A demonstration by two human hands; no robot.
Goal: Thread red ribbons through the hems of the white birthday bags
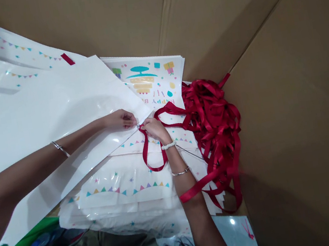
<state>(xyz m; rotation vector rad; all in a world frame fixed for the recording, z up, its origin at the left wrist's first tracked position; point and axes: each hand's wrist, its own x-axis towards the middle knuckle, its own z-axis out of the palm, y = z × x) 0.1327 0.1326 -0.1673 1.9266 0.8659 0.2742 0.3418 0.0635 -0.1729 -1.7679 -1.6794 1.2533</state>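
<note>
Everything's down inside a big cardboard box (264,24), with stacks of glossy white bags (121,185) printed with bunting and a cake, and a messy heap of red ribbon (214,127) on the right. The left hand (118,120) has a closed grip right over the top bag, though I can't tell on what. The right hand (154,129) is clenched on a loop of the ribbon, just beside the left, with a thin wire (189,153) running past its wrist.
</note>
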